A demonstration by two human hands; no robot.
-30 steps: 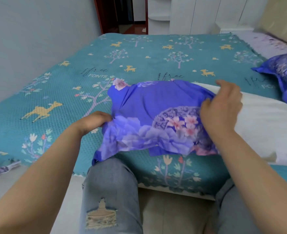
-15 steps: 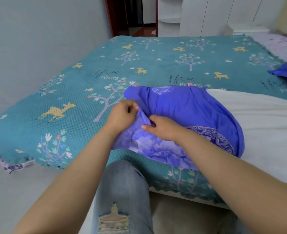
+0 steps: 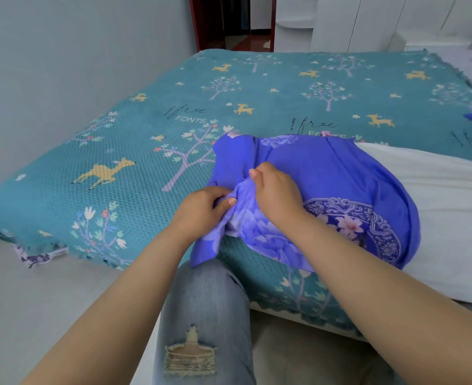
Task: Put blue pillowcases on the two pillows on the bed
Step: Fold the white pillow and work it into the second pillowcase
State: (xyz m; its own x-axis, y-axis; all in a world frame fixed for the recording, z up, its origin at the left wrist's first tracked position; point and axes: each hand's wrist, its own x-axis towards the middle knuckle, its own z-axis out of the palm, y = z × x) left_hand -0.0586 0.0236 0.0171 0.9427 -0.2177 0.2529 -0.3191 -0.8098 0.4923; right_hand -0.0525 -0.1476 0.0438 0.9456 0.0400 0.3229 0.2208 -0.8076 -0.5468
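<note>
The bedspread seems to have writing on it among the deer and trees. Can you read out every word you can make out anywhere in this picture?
"free FONTS": script word with capitals beneath it, on the teal bedspread, left print.
"free FO...": same print again, its lower word partly hidden behind the blue pillowcase.
A third print at the right edge is cut off and unreadable.
Small vertical lettering beside each script word is too tiny to read.
Nothing readable elsewhere.
</note>
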